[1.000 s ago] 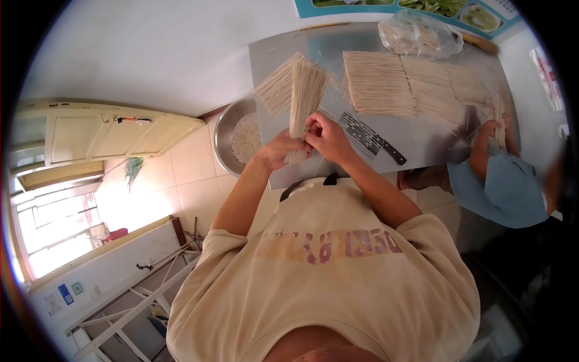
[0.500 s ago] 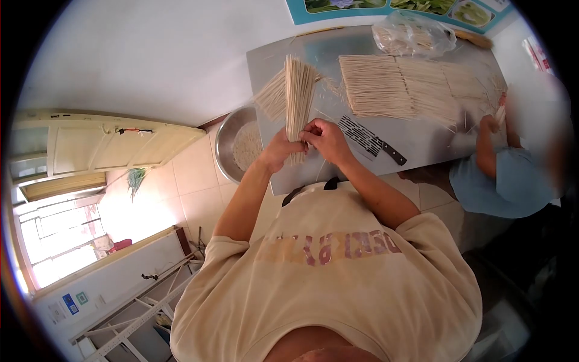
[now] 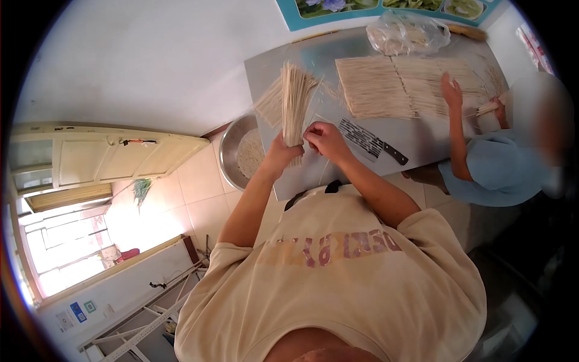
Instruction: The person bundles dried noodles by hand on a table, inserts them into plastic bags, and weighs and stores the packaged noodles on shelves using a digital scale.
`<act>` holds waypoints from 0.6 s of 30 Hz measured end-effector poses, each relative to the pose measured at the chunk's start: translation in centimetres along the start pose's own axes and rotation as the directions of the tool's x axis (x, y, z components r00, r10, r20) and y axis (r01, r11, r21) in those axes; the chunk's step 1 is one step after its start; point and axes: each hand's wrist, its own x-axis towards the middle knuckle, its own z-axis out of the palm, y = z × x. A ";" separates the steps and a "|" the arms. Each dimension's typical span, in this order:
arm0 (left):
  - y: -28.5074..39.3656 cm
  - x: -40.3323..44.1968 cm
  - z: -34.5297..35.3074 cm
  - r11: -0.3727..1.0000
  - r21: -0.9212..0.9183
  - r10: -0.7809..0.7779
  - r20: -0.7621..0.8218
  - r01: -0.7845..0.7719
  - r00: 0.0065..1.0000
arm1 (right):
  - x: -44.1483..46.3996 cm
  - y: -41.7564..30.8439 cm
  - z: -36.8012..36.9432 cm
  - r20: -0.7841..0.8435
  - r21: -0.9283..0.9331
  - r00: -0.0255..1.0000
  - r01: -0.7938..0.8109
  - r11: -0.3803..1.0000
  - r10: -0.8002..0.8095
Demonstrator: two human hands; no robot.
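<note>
My left hand (image 3: 282, 155) is wrapped around the lower part of a bundle of dried noodles (image 3: 294, 99), held upright over the metal table. The bundle's top end spreads a little to the right. Just right of it, my right hand (image 3: 327, 142) has its fingers pinched together. Whatever is between those fingertips is too small to name. Behind the bundle, a loose pile of noodles (image 3: 269, 102) lies at a slant on the table. A cleaver (image 3: 360, 139) with a patterned blade and dark handle rests to the right of my right hand.
Long rows of noodles (image 3: 371, 87) cover the table's right half, with a plastic bag (image 3: 405, 35) behind them. A metal bowl (image 3: 227, 148) of short pieces stands at the table's left. A co-worker's hand (image 3: 451, 93) is over the rows; the other holds a small bunch (image 3: 486, 108).
My right hand has come slightly away from the bundle, whose top now fans out more. The co-worker has one hand raised over the noodle rows.
</note>
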 end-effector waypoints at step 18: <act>1.4 -0.8 0.1 0.973 -0.191 -0.120 0.058 0.129 0.991 | 1.7 -0.2 0.0 -0.106 0.165 0.994 0.057 0.985 -0.040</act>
